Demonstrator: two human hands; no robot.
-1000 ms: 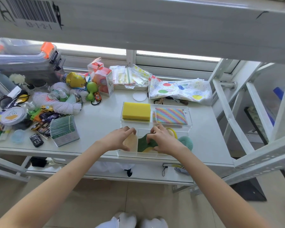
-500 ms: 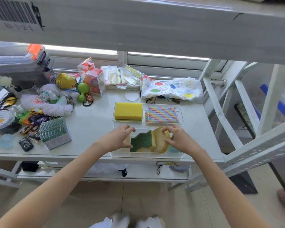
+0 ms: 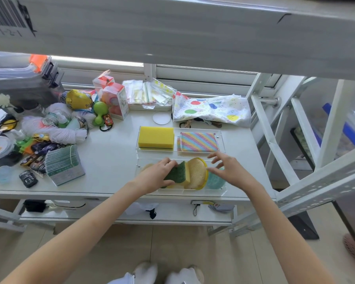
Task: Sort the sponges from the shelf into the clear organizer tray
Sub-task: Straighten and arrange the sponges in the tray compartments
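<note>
From my remote seat I see the clear organizer tray point(image 3: 221, 138) on the white shelf point(image 3: 111, 148), its two far compartments already filled: a yellow block sponge point(image 3: 155, 137) at about eleven o'clock from the hands and a rainbow-striped sponge point(image 3: 198, 141) just beside it at about one o'clock. The long near compartment holds a row of pieces standing on edge. My left hand point(image 3: 156, 175) has its grip closed around the green-and-yellow scouring sponge point(image 3: 177, 173), thumb low on the near side and fingers over the top edge, with a pale sponge partly hidden beneath the knuckles. Touching that sponge on the three o'clock side is a round mesh scrubber with a yellow rim point(image 3: 196, 173), also upright, and beyond it a teal round scrubber point(image 3: 214, 181) leans at the tray's right end. My right hand point(image 3: 230, 168) hovers with its grip released, fingers spread and touching nothing that I can make out, just above the teal piece. The relation that matters, as I judge it: the scouring sponge's long axis runs from six toward twelve o'clock, across the compartment, and the left hand already owns it, so seating it upright against the mesh scrubber falls to that hand while the right can steady the row from three o'clock
</note>
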